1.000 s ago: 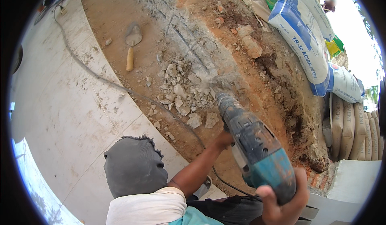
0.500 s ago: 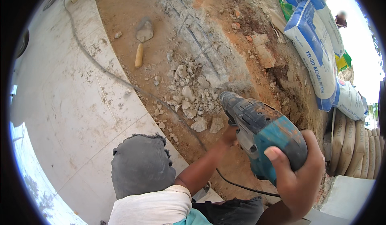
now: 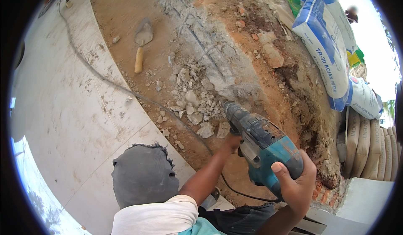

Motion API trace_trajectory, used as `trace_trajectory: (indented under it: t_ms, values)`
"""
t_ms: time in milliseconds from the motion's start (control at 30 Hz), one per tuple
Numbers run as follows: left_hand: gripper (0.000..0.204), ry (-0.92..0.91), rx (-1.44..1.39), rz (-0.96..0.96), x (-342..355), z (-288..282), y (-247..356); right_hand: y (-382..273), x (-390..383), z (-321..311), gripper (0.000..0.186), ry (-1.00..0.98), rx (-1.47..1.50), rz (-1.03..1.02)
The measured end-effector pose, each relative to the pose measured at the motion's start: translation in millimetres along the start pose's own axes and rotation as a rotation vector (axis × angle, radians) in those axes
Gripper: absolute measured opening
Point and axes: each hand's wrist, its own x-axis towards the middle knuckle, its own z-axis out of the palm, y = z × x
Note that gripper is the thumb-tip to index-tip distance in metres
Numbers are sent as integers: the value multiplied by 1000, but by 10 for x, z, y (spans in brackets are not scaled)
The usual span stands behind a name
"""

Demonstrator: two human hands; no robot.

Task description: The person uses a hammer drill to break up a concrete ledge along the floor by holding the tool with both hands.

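Observation:
A teal and black rotary hammer (image 3: 268,136) is between my two hands, its chuck angled down toward the broken concrete (image 3: 241,90). Dust blurs the ground just beyond the chuck, and I cannot make out the bit's tip. My left hand (image 3: 233,143) is closed at the front of the tool, partly hidden by its body. Around the rear handle wraps my right hand (image 3: 297,184), its thumb lying along the near side. Grey chunks of rubble (image 3: 193,98) lie just left of the chuck.
A trowel (image 3: 143,35) with a wooden handle lies on the soil. The cable (image 3: 113,84) crosses pale floor tiles (image 3: 71,121) and soil. White-and-blue sacks (image 3: 325,52) and brown sacks (image 3: 363,149) are stacked at right. Rebar (image 3: 199,39) shows in the concrete. Another person (image 3: 351,14) is far off.
The rotary hammer and my right hand have shifted left in view, with the rear handle slightly lower. Both hands keep their hold. The whole scene has slid slightly left.

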Motion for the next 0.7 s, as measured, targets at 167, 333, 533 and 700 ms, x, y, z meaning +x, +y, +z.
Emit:
trace_trajectory:
  t_ms: [167,333,533,700]
  values:
    - [32,148,294,92,-271,-14,142,504,-300,5,42,108,122,116]
    - [22,215,464,172,-443,2,88,597,-595,-91,47,163,177,87]
    - [21,58,372,331,-791,480,220,286,-907,-326,55,200,170,-30]
    - [36,5,219,320,-916,967,714,-213,-1013,-260,56,229,30,-137]
